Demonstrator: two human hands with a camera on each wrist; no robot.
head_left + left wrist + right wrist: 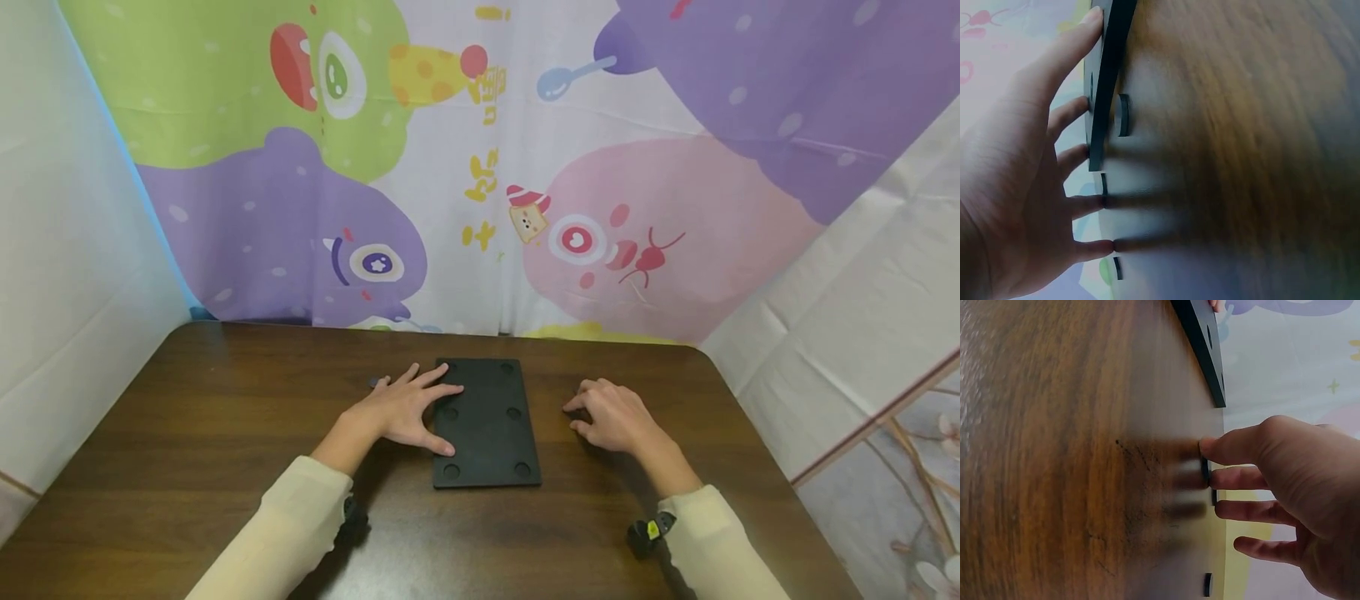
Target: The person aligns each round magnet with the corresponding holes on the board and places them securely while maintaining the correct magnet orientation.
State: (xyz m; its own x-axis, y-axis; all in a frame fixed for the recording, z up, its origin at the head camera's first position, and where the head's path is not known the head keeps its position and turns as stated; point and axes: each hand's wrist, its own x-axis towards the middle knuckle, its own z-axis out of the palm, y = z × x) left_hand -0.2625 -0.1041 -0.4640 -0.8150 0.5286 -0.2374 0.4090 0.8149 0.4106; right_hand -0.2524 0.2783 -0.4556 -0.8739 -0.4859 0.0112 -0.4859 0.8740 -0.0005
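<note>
A flat black board (pixel 483 429) with several round recesses lies on the wooden table. My left hand (pixel 405 410) is spread over its left edge, thumb and some fingertips resting on the top face, the outer fingers reaching past it. Small black discs (pixel 1122 115) lie on the table beside that hand; the head view mostly hides them under it. To the right of the board, my right hand (pixel 611 414) is low over the table. In the right wrist view its thumb and index finger pinch a small black disc (pixel 1204 467) at the tabletop.
Another small dark piece (pixel 1208 584) lies beyond my right hand's fingers. The brown table (pixel 225 467) ends at a patterned cartoon curtain (pixel 465 275) behind, with pale cloth (pixel 82 250) on the left side. Dark wrist cameras (pixel 651 533) hang under the sleeves.
</note>
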